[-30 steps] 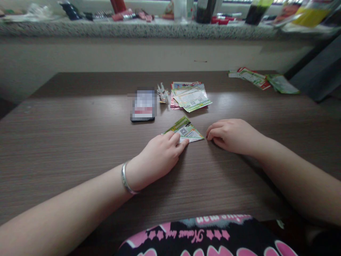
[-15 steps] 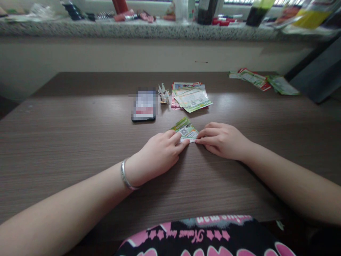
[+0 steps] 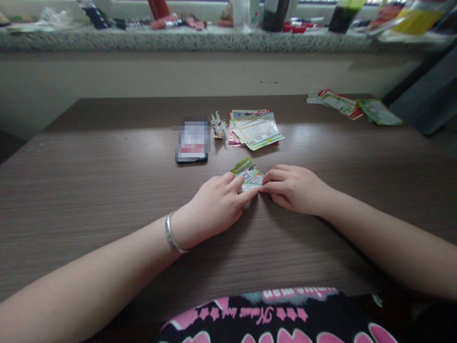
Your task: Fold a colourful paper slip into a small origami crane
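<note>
A small green and white printed paper (image 3: 248,172), folded, lies on the brown wooden table (image 3: 89,190) in front of me. My left hand (image 3: 212,207), with a silver bangle on the wrist, has its fingers curled and pinches the paper's near left edge. My right hand (image 3: 294,188) meets it from the right, fingers pressed together on the paper's right corner. Both hands cover the lower part of the paper.
Behind the paper lie a phone (image 3: 193,140), a small folded paper figure (image 3: 218,126) and a stack of printed leaflets (image 3: 255,128). More leaflets (image 3: 352,107) sit at the far right. A stone ledge (image 3: 185,40) with bottles runs along the back.
My right hand slid left from beside the paper onto its right corner, and the visible paper has become narrower. My left hand stayed on the near edge.
</note>
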`<state>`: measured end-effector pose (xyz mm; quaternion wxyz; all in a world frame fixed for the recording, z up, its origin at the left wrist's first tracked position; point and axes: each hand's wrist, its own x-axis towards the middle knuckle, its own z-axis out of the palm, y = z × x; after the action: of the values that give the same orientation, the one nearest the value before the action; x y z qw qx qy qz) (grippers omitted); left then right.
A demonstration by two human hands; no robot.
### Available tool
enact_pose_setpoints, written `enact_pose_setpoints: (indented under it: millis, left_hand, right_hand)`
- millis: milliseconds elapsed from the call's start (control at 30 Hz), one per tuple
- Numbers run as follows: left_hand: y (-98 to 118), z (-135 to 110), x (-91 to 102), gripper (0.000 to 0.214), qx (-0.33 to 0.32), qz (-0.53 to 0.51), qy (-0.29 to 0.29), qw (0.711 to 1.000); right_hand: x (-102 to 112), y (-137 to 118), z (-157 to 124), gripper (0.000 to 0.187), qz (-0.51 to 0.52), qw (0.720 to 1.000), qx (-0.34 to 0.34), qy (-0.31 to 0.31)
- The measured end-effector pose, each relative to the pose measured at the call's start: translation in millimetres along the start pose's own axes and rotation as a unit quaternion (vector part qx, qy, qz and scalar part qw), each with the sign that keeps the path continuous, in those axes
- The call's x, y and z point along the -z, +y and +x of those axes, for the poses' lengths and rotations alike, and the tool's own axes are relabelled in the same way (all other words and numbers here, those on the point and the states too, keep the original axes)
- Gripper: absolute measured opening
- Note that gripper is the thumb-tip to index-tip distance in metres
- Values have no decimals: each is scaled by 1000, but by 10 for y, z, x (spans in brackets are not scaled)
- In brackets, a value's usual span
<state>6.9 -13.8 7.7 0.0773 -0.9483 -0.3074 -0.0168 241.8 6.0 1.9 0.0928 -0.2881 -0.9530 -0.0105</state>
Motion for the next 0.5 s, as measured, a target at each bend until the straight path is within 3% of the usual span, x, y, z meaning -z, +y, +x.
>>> enact_pose_setpoints:
  millis: [500]
  left_hand:
    - [-114,-100,98,38,9,-49,-55,997]
  right_hand:
    - [-12,-8,-1,22,-5,1000,-16,3]
